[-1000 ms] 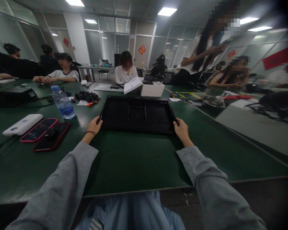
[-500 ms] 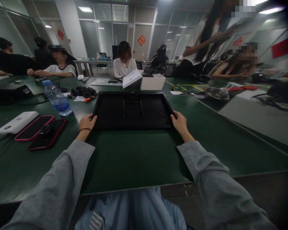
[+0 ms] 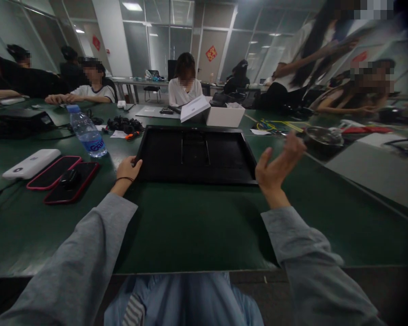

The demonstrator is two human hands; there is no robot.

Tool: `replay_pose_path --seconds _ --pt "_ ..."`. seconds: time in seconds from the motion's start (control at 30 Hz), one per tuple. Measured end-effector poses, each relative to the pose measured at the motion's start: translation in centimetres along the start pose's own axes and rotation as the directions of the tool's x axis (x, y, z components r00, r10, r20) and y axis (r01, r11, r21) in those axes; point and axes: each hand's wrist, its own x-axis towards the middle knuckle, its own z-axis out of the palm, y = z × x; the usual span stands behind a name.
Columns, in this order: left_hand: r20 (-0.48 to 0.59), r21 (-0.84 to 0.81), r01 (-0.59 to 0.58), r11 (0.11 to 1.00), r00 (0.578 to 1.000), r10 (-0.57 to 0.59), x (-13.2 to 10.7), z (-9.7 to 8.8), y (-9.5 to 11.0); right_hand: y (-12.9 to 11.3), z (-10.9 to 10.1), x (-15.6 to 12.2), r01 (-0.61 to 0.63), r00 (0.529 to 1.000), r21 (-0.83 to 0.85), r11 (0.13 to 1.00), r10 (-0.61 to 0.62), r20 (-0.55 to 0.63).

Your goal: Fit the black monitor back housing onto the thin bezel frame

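In front of me on the green table lies a black shallow rectangular tray with a raised rim. A thin, shiny U-shaped frame shows at its middle. My left hand is closed round the tray's left edge, thumb on top of the rim. Beside the front right corner, my right hand is raised with the thumb and fingers apart, holding nothing. Its fingers are a little blurred, and I cannot tell whether the palm's edge touches the tray.
On the left are a water bottle, a white power bank and two red-edged phones. Behind the tray stand a white box and tangled black cables. A metal bowl is at right. Several people sit around.
My right hand has let go of the tray's right edge, risen and opened. The left hand keeps its grip. The view has shifted slightly.
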Motion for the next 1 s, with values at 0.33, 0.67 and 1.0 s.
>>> replay_pose_path --seconds 0.33,0.67,1.0 --pt "-0.016 -0.044 0.026 0.999 1.000 -0.027 0.1 0.1 0.0 4.6 3.1 -1.3 -0.254 0.959 0.009 0.967 0.251 0.136" --pt "-0.008 -0.071 0.047 0.996 0.999 -0.047 0.7 0.2 -0.8 11.2 7.0 -4.0 -0.677 0.673 0.148 0.721 0.525 0.521" --pt "0.022 -0.092 0.110 0.990 0.994 -0.108 1.5 -0.5 -2.0 10.2 4.9 -3.1 -0.793 0.544 0.245 0.558 0.467 0.698"
